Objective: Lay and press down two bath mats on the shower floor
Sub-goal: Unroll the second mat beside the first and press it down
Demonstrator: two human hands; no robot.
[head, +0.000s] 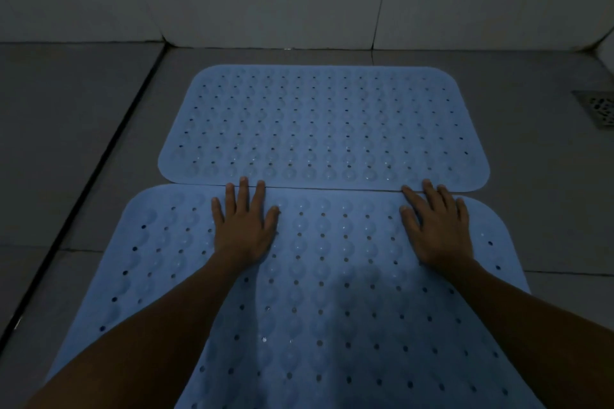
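Head view | our left hand [244,229] and right hand [435,226] press the near bath mat [332,309] at its far edge, fingers straight and spread | far bath mat [322,123] adjoins

No readable text or labels.

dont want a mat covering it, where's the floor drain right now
In the head view the floor drain sits at the far right edge of the tiled floor, beside the far bath mat and apart from its right end, uncovered.
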